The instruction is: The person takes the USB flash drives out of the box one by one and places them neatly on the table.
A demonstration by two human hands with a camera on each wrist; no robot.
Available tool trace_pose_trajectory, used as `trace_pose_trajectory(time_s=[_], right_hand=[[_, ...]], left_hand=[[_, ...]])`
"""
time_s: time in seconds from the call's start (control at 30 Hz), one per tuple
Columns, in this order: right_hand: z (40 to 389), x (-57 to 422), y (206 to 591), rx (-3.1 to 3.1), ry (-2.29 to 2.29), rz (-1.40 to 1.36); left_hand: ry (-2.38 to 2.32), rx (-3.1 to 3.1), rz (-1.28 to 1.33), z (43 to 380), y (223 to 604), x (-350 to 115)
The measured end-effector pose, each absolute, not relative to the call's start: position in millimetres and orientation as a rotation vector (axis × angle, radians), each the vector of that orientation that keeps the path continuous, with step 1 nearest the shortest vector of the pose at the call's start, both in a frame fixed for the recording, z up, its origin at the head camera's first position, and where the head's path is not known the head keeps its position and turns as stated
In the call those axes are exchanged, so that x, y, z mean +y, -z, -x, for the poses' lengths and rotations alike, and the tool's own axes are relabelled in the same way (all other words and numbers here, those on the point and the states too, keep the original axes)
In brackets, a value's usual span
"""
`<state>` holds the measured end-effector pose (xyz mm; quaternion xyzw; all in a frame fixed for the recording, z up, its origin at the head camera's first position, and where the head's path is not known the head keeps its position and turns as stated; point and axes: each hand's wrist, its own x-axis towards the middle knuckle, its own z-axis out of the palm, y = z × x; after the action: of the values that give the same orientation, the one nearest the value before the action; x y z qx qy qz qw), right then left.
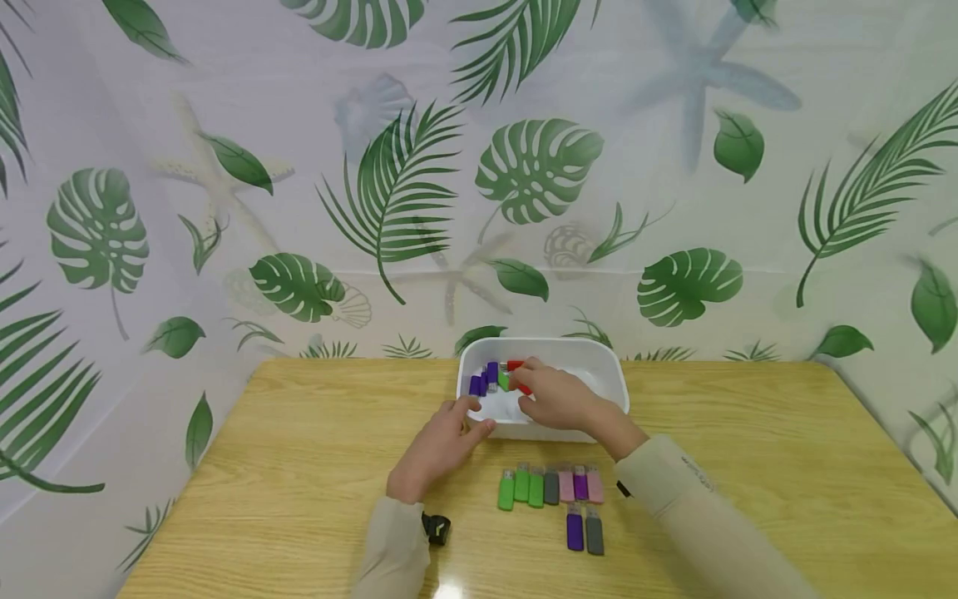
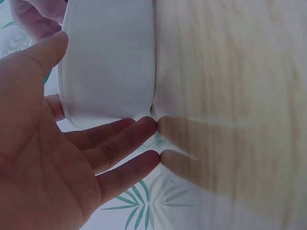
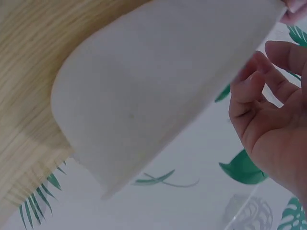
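A white plastic tub (image 1: pixel 550 429) stands at the back of the table, with several purple USB sticks (image 1: pixel 491 376), a green USB stick (image 1: pixel 504 381) and red USB sticks (image 1: pixel 516 364) inside at its left. My left hand (image 1: pixel 441 439) rests on the tub's front left corner, thumb and index finger at the rim, the other fingers loosely extended beside the wall. Inside the tub, my right hand (image 1: pixel 557 397) has its fingers bent down by the red and green sticks, the thumb apart from the index finger. The tub wall (image 3: pixel 144 81) hides the right fingertips in the right wrist view.
On the wooden table (image 1: pixel 299 482) in front of the tub lie green USB sticks (image 1: pixel 521 482), pink ones (image 1: pixel 594 484), grey ones (image 1: pixel 595 531) and purple ones (image 1: pixel 574 529), in two rows. Behind the table hangs a leaf-patterned cloth (image 1: pixel 419 316).
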<state>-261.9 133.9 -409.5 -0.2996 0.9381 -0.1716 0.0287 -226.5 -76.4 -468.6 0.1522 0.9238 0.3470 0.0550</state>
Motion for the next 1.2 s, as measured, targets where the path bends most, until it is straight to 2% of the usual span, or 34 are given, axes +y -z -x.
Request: trace_pose_trajectory(time_s=[0.7,1.2], right_hand=[[291.5,112.6,433.5,2.783,0.175,0.471],[298.3,116.5,447.1,2.856,0.256,0.333]], left_hand=[[-1.042,2.809,-0.429,225.2,472.7,-74.6],[-1.045,2.817,-0.451,225.9,469.7,-75.3]])
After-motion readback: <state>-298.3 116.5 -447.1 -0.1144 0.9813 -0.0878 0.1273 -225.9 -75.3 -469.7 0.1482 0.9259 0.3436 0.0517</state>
